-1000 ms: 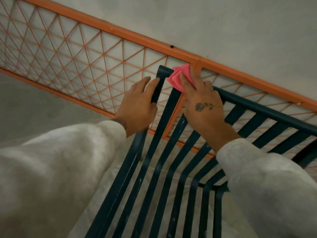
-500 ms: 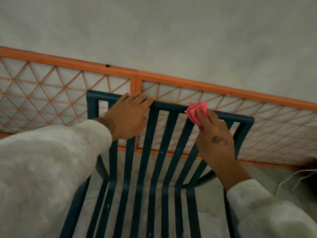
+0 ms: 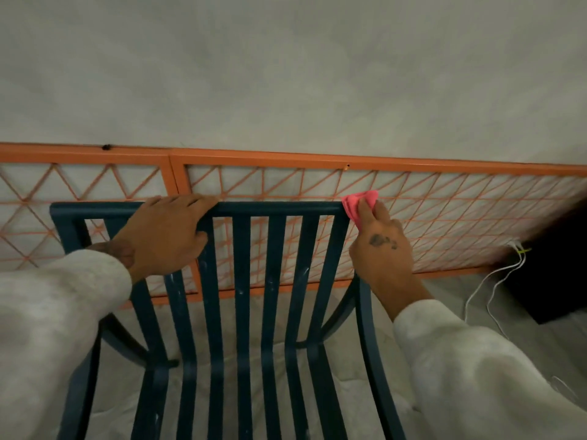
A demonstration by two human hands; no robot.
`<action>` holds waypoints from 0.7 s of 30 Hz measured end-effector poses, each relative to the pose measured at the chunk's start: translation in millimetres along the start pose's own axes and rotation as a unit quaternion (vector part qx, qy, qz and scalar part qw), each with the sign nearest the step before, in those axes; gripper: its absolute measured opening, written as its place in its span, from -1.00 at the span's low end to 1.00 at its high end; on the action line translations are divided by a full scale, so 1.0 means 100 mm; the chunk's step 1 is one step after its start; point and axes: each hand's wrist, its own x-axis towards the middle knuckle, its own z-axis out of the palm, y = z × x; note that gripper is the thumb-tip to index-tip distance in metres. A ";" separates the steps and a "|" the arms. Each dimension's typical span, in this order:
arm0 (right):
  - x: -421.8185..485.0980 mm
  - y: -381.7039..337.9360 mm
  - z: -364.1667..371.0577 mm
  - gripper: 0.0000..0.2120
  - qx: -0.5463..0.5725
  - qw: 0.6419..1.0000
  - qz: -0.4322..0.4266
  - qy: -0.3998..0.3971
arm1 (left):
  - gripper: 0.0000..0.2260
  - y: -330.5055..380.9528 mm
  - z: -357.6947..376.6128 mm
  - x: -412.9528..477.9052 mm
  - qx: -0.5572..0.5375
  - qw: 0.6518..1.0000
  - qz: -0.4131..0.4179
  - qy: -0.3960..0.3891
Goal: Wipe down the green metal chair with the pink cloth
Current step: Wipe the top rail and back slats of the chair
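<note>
The dark green metal chair (image 3: 241, 281) fills the lower middle of the head view, its slatted back facing me. My left hand (image 3: 165, 233) lies over the top rail left of centre, fingers curled on the bar. My right hand (image 3: 378, 249) presses a crumpled pink cloth (image 3: 357, 203) against the top right corner of the backrest. The cloth sticks out above my fingers. Both arms wear pale grey sleeves. White smudges show on some slats.
An orange metal lattice panel (image 3: 317, 161) leans along the grey wall right behind the chair. A dark box (image 3: 552, 274) with white cables (image 3: 489, 287) sits on the floor at the right. Pale sheeting covers the floor under the chair.
My right hand has slid the pink cloth rightward along the top rail to the right corner. The view has swung so the chair back now sits level. My left hand stays on the rail.
</note>
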 end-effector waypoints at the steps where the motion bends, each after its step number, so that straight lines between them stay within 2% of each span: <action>1: -0.07 -0.04 -0.01 -0.27 0.012 1.000 -0.005 0.009 | -0.43 0.06 0.00 0.03 0.002 1.000 0.016 -0.006; 5: -0.15 -0.63 0.11 -0.15 0.044 0.991 -0.127 -0.005 | -0.39 0.07 -0.03 0.11 0.003 1.000 0.026 -0.002; 9: -0.11 -0.99 0.22 -0.21 0.116 0.978 -0.175 -0.005 | -0.40 0.06 -0.10 0.16 -0.002 1.000 0.016 -0.006; 11: -0.12 -0.90 0.24 -0.20 0.097 0.978 -0.182 0.016 | -0.40 0.08 -0.12 0.17 0.005 1.000 0.013 -0.012; 15: -0.13 -0.46 0.29 -0.21 0.102 0.983 -0.134 0.070 | -0.46 0.18 -0.09 0.20 0.008 1.000 0.009 0.004; 18: -0.07 -0.09 0.36 -0.28 0.169 0.971 -0.087 0.143 | -0.48 0.33 -0.01 0.27 -0.006 0.998 0.048 0.031; 21: -0.17 0.11 0.37 -0.41 0.267 0.951 -0.007 0.157 | -0.45 0.56 0.06 0.39 -0.029 0.995 0.085 0.042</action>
